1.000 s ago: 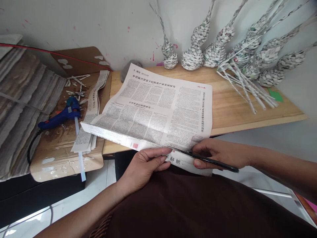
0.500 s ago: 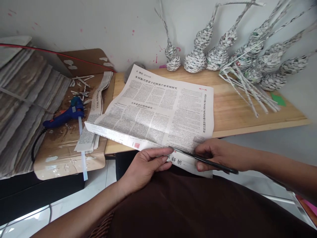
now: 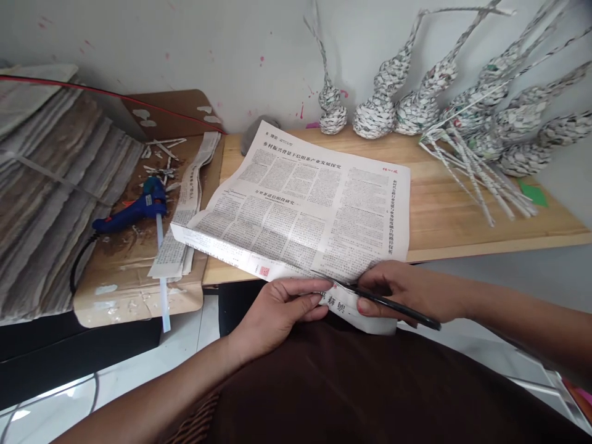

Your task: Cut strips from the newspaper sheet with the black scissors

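Note:
A newspaper sheet (image 3: pixel 305 185) lies on the wooden table, its near edge folded up and hanging over the table's front edge. My left hand (image 3: pixel 282 308) pinches the folded strip (image 3: pixel 256 266) near its middle, thumb on top. In my right hand (image 3: pixel 393 290) is a long, thin black knife (image 3: pixel 402 309), fingers wrapped round it. Its handle end points right, toward me, and its front part lies along the fold, close to my left fingertips. Part of the blade is hidden by the paper. Right of the blade, the strip (image 3: pixel 370 320) hangs loose over my lap.
Woven paper gourd shapes (image 3: pixel 374 120) stand along the wall, with rolled paper sticks (image 3: pixel 476 176) before them. At left, a blue glue gun (image 3: pixel 132 209) and cut newspaper strips (image 3: pixel 173 253) lie on cardboard (image 3: pixel 139 302). A tall newspaper stack (image 3: pixel 55 203) stands beside it.
The whole view has shifted slightly. My right hand and the knife have slid a little left along the fold, closer to my left hand, which keeps its hold on the paper.

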`<state>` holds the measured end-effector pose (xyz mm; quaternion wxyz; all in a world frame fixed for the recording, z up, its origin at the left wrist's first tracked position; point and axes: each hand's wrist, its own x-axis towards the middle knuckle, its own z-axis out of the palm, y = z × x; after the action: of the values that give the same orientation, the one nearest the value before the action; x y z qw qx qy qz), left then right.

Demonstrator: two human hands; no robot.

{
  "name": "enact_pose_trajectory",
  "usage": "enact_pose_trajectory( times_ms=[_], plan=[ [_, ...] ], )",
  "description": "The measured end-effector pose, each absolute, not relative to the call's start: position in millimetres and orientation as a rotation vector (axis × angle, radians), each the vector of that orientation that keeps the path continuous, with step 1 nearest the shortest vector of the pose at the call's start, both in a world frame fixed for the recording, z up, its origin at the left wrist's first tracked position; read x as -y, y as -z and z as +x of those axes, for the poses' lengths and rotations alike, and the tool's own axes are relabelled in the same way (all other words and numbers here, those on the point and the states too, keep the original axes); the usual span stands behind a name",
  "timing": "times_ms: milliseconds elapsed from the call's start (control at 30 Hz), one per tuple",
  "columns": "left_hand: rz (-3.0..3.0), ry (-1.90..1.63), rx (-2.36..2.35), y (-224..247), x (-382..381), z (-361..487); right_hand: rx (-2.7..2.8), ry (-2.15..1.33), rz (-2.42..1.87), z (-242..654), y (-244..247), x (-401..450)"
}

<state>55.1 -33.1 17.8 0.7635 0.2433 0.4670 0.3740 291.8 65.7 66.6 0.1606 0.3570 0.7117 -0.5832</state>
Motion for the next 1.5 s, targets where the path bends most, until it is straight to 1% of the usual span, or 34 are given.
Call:
enact_pose_trajectory(
  times_ms=[367,600,833,1100,1500],
  plan=[
    [0.494,-0.856,-0.998,-17,32,55,-2.029,1.641,1.078,294,-67,-65],
    [0.367,-1.043,-1.190,-21,40,43,-2.034,1.562,1.064,315,-73,-76],
    [0.450,-0.960,-1.201,-14,44,43,-2.055,1.507,1.040,305,-78,-72],
    [0.462,-0.947,-1.206,-13,46,41,-1.973,1.553,1.085,296,-82,-71],
    [0.461,-0.926,-1.213,-14,48,38,-1.974,1.531,1.100,295,-87,-71]
  ],
)
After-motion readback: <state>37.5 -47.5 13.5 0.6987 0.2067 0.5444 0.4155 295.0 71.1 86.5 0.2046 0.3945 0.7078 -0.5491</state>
